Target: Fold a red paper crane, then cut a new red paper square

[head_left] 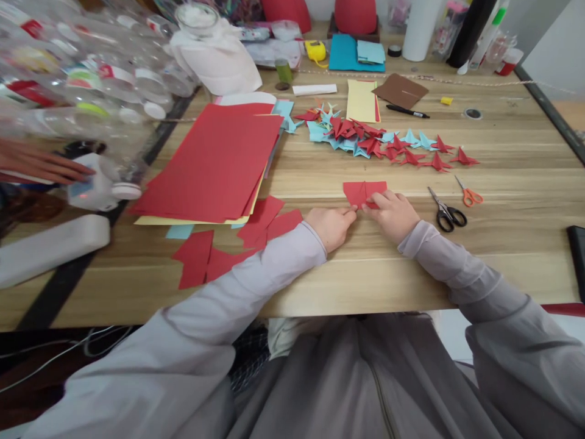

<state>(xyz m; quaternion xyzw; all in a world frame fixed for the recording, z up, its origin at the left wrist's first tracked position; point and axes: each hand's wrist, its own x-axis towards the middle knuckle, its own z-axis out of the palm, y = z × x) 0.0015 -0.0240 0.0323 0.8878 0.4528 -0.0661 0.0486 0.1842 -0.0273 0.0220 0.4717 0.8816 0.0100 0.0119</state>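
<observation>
A small folded piece of red paper (354,190) lies flat on the wooden table, with a crease running down its middle. At its lower edge, my left hand (331,227) is closed, the index finger and thumb pressing on the paper. My right hand (393,213) covers the paper's lower right part, its fingers curled and pressing it down. Beyond both hands sits a cluster of folded red paper cranes (414,158) and light blue paper cranes (345,144). Loose red paper pieces (196,259) lie to the left of my left forearm.
A stack of red sheets (214,161) stands left. Black-handled scissors (448,213) and orange-handled scissors (468,194) lie right of my right hand. Farther back are a pen (407,111), brown paper (401,91) and a yellow tape measure (316,52). Another person's hand (43,161) and several plastic bottles are far left.
</observation>
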